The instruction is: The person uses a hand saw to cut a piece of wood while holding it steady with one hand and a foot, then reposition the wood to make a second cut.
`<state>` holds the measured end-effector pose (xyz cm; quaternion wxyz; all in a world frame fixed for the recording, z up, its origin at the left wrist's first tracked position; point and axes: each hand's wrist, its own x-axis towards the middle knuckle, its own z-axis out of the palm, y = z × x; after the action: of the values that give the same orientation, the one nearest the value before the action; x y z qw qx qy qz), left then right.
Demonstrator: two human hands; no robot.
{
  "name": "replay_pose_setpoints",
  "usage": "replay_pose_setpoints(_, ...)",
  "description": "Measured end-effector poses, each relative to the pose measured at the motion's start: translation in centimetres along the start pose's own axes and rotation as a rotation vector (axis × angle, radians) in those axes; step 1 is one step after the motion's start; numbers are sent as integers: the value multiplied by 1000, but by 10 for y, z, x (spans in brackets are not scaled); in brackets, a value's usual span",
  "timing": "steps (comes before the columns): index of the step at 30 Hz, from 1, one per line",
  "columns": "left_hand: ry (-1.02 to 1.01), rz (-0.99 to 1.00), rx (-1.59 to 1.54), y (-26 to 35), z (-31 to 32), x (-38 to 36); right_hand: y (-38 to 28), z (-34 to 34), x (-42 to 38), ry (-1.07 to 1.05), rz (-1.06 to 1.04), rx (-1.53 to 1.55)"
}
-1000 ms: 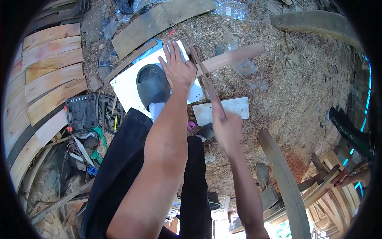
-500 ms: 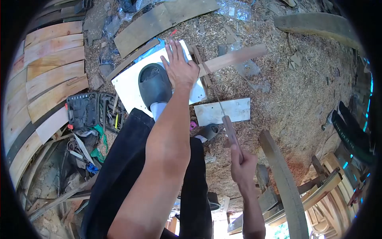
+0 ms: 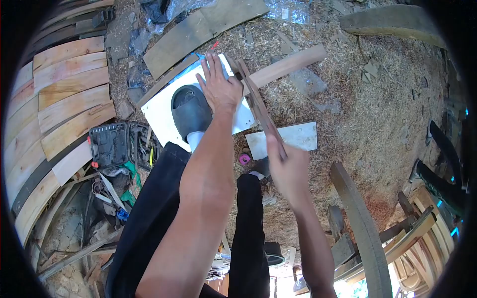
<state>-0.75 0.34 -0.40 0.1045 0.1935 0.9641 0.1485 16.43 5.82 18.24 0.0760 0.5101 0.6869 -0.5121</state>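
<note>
My left hand (image 3: 220,89) lies with its fingers spread on the upper part of a white board (image 3: 160,119), beside my dark slipper (image 3: 191,110), which stands on the same board. From the board's right edge a wooden strip (image 3: 288,70) sticks out to the upper right. My right hand (image 3: 289,166) is wrapped round the handle end of a long, thin saw (image 3: 262,115). The saw reaches up to the wooden strip near my left hand; its blade is partly blurred. A smaller whitish board (image 3: 300,137) lies on the ground behind the saw.
An open tool case (image 3: 108,145) lies at the left, near stacked planks (image 3: 74,89). Curved timber (image 3: 360,223) stands at the lower right, and another curved piece (image 3: 392,21) lies at the top right. Another person's legs (image 3: 437,174) show at the right edge. A pink tape roll (image 3: 244,159) is nearby.
My right hand has moved up and left, pushing the saw along toward the wooden strip. My left hand stays on the board. The other person's legs show more at the right.
</note>
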Motion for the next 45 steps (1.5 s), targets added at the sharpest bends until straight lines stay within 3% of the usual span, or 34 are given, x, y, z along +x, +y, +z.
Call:
replay_pose_setpoints(5,5,5,19,-1,1,-4,9,-40,-58,-68,175,-162)
replay_pose_setpoints(12,-2,18,11,1,-1,4,-17,38,65,4,-33,-143)
replay_pose_setpoints(16,5,12,-11,0,-3,0,-26,43,88,-5,-26,-130)
replay_pose_setpoints(23,10,-60,-26,-1,0,4,-13,-41,-39,-97,156,-147)
replay_pose_setpoints(26,15,-45,-9,-1,1,2,-15,-49,-46,-87,177,-205)
replay_pose_setpoints(31,2,-33,26,-1,0,-1,-7,0,13,-50,106,-137)
replay_pose_setpoints(35,-41,-31,36,-2,-3,2,-12,59,84,83,-142,-126)
replay_pose_setpoints(38,-35,-35,17,-1,-4,0,-19,56,89,33,-77,-114)
replay_pose_setpoints(41,-13,-35,4,2,-3,3,-14,30,56,-14,-75,-59)
replay_pose_setpoints(45,-9,-48,6,0,0,1,-2,-34,-40,-115,171,-90)
